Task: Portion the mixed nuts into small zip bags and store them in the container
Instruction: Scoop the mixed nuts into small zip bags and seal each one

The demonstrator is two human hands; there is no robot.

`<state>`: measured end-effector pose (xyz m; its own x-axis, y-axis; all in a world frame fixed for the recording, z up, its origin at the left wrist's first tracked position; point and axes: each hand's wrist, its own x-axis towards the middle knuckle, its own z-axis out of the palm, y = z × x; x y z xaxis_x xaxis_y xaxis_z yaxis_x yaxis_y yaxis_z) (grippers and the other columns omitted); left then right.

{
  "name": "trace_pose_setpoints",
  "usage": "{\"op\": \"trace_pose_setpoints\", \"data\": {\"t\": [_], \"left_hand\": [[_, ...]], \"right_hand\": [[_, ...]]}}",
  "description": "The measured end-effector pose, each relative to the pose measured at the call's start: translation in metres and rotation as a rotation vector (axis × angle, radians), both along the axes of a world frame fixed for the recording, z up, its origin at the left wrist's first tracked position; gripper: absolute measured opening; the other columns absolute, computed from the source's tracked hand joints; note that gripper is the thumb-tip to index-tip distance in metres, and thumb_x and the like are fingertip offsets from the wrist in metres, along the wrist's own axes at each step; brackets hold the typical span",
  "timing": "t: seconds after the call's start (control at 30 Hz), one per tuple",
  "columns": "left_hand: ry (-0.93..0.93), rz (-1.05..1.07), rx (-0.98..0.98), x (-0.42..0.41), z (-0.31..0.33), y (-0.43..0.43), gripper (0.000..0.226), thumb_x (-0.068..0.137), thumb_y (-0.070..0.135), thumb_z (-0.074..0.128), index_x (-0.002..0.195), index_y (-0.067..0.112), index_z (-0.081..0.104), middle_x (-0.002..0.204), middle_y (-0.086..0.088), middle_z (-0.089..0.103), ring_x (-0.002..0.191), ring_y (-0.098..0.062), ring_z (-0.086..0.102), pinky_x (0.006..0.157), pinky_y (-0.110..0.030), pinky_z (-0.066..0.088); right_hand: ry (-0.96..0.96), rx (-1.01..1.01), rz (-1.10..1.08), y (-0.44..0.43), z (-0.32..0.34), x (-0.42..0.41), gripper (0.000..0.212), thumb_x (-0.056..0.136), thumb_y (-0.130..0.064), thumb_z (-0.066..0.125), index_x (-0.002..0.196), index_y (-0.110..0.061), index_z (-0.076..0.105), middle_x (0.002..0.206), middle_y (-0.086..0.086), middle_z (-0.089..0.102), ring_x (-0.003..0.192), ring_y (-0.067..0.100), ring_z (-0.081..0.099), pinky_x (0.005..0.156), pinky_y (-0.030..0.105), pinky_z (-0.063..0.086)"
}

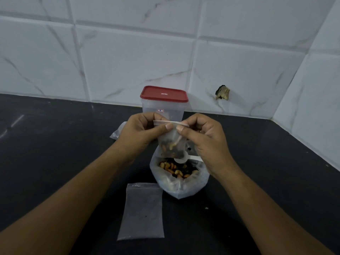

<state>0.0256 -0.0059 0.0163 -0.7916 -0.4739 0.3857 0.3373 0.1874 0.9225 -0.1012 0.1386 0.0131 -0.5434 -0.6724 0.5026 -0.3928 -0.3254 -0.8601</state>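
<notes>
Flat on the dark counter at lower centre lies an empty zip bag. Above it, at frame centre, the left hand and right hand pinch a small clear zip bag holding nuts, over the open nut bag. A red-lidded container stands behind.

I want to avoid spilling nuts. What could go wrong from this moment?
The left hand and right hand pinch the small bag near its zip; if it seals badly, nuts may fall out. The big bag below stands open; a knock could tip it. The container is lidded, so a hand must let go first.
</notes>
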Motion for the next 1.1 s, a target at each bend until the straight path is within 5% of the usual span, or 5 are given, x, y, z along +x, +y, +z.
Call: {"op": "trace_pose_setpoints", "data": {"t": [0.2, 0.53, 0.7, 0.93, 1.1], "left_hand": [[0.035, 0.062, -0.004, 0.002, 0.002, -0.006, 0.013, 0.081, 0.017, 0.074, 0.086, 0.006, 0.070, 0.080, -0.006, 0.074, 0.074, -0.011, 0.070, 0.065, -0.019, 0.056], [0.002, 0.136, -0.050, 0.004, 0.001, -0.021, 0.019, 0.089, 0.027, 0.070, 0.094, 0.011, 0.078, 0.091, -0.011, 0.078, 0.087, -0.024, 0.071, 0.086, -0.042, 0.059], [0.044, 0.251, 0.019, 0.011, 0.004, -0.039, 0.012, 0.099, 0.013, 0.065, 0.101, 0.008, 0.075, 0.091, -0.009, 0.077, 0.087, -0.022, 0.072, 0.084, -0.039, 0.062], [-0.020, 0.378, 0.083, 0.016, -0.005, -0.070, 0.013, 0.099, 0.003, 0.063, 0.097, 0.016, 0.058, 0.082, -0.005, 0.072, 0.079, -0.018, 0.072, 0.066, -0.031, 0.061], [-0.241, 0.551, -0.110, 0.015, -0.020, -0.083, 0.034, 0.099, -0.003, 0.051, 0.090, 0.020, 0.075, 0.102, -0.005, 0.075, 0.087, -0.027, 0.071, 0.077, -0.041, 0.063]], "right_hand": [[-0.057, -0.041, -0.017, 0.001, 0.001, -0.003, 0.006, 0.094, 0.001, 0.070, 0.090, 0.000, 0.074, 0.084, 0.009, 0.074, 0.080, 0.019, 0.070, 0.076, 0.030, 0.060], [-0.016, -0.006, -0.065, 0.002, 0.000, -0.004, 0.017, 0.103, -0.004, 0.060, 0.106, -0.001, 0.077, 0.093, 0.014, 0.078, 0.085, 0.023, 0.076, 0.077, 0.029, 0.061], [0.126, 0.054, -0.143, 0.003, -0.004, -0.003, 0.016, 0.104, -0.007, 0.061, 0.111, -0.011, 0.075, 0.090, 0.004, 0.077, 0.075, 0.015, 0.072, 0.072, 0.026, 0.059], [0.498, 0.237, -0.098, -0.003, -0.016, 0.020, 0.011, 0.097, -0.017, 0.072, 0.106, -0.019, 0.078, 0.094, -0.014, 0.076, 0.093, 0.005, 0.072, 0.083, 0.027, 0.059], [0.616, 0.322, 0.025, -0.010, -0.025, 0.034, 0.013, 0.095, -0.028, 0.072, 0.105, -0.022, 0.077, 0.097, -0.014, 0.075, 0.096, 0.007, 0.070, 0.084, 0.036, 0.059]]}}
